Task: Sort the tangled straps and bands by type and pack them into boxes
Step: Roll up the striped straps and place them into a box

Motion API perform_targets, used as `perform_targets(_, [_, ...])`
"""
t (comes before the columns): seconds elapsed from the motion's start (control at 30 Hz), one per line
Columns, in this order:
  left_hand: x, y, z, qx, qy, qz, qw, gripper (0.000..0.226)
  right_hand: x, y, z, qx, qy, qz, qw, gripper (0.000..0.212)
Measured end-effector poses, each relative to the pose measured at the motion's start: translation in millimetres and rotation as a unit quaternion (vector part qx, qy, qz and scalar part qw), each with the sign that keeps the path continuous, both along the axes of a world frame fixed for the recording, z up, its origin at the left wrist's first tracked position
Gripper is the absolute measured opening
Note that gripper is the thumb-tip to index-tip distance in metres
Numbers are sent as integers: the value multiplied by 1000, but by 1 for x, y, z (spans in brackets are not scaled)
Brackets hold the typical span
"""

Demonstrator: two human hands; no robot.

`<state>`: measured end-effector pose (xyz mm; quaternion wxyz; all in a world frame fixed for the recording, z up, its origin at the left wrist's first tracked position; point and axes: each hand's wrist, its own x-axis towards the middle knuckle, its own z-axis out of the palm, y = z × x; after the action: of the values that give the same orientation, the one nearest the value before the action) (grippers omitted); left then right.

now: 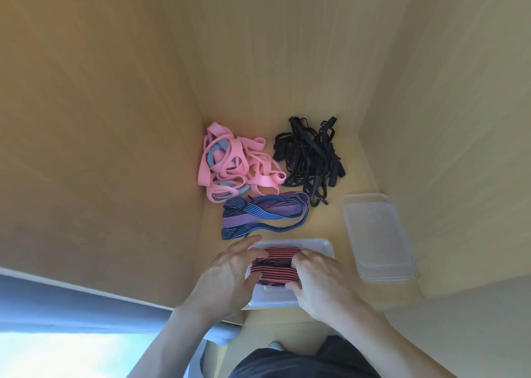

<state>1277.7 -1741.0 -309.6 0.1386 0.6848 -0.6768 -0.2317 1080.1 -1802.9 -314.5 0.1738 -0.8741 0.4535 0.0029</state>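
Head view, looking down into a wooden alcove [353, 182]: reaching forward with both bare forearms, converging over a clear box [326, 247] at the near edge. Pressing the left hand [227, 271], fingers spread and nearly straight, onto the left end of a folded red-and-black striped band [275, 265]. Curling the fingers of the right hand [321, 285] round the band's right end, gripping it. Holding the band low inside the box; touching the bottom or not, impossible to tell. Working just short of blue striped bands [264, 213], with a pink band pile [232, 165] and a black strap tangle [310, 156] side by side farther back and stacked clear containers [379, 239] off to the right.
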Motion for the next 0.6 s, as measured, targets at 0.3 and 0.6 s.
perform_targets(0.3, [-1,-2,-7,-17,-29,-47,998,43,-1,-4,-4,-64,-10,9,998,48])
perform_targets(0.6, [-7,-21,-13,16,-77,-76,994,61,5,-22,-7,-54,52,91,993,57])
